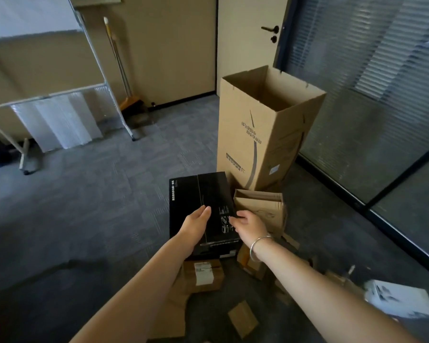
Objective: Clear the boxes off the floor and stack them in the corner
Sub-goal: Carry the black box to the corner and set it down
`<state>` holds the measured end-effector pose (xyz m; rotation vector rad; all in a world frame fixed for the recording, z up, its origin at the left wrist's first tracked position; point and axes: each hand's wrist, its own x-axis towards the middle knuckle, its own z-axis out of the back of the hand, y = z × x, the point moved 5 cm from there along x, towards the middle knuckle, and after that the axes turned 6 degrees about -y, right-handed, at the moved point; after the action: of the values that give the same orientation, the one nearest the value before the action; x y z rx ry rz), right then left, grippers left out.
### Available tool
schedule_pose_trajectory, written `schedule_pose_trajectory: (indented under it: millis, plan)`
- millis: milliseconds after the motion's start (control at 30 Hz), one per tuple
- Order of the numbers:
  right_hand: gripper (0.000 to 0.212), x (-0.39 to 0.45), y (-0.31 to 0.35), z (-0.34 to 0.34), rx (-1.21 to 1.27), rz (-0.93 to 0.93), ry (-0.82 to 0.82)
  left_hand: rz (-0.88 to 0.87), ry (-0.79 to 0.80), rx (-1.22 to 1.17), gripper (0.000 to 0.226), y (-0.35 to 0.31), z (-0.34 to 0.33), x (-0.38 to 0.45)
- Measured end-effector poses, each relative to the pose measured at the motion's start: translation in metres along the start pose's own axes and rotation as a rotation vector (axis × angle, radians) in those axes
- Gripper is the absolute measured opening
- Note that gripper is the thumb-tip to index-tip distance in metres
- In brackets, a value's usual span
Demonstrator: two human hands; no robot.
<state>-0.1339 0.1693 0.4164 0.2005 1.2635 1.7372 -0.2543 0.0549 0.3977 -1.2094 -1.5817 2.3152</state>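
A black box (pixel 198 194) sits on the carpet in front of a tall open cardboard box (pixel 258 134). My left hand (pixel 196 225) lies flat on the black box's top with straight fingers. My right hand (pixel 249 222) touches the box's right edge, fingers bent toward it; whether it grips the edge I cannot tell. A smaller open brown box (pixel 265 206) leans right of the black one. Several small brown boxes, one with a white label (pixel 203 273), lie scattered near my arms. A white box (pixel 401 300) lies at the lower right.
A glass partition with blinds (pixel 372 95) runs along the right. A closed door (pixel 250 40) stands behind the tall box. A whiteboard stand (pixel 60 100) and a broom (pixel 124 78) occupy the left wall. Grey carpet (pixel 84 206) spreads to the left.
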Motion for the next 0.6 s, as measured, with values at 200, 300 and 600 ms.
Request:
schedule_pose_trajectory:
  millis: [200,300,600]
  plan:
    - [0.046,0.102,0.001,0.001,-0.02,-0.044,0.032,0.081,-0.096,-0.067,0.057,-0.011,0.007,0.089]
    - [0.045,0.136,-0.004,0.001,-0.065,-0.052,0.063,0.113,-0.132,-0.087,0.058,-0.013,0.009,0.118]
    - [0.051,0.276,-0.023,-0.029,-0.129,-0.032,0.131,0.17,-0.235,-0.191,0.059,-0.012,-0.033,0.236]
